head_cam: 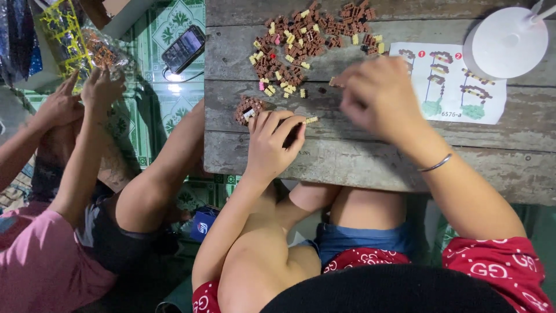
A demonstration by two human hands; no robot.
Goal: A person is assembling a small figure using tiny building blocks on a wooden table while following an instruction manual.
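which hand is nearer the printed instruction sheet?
Right. The right hand hovers just beside the left edge of the instruction sheet, pinching a small brick. The left hand is farther off to the left, by the small brown assembly on the wooden table.

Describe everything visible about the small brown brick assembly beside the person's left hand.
The brown brick assembly is a small, roughly round cluster of tiny plastic-looking building bricks, mostly brown with one pale piece near its middle. It lies flat on the weathered wooden table, below the loose brick pile. The left hand touches its right edge with a fingertip.
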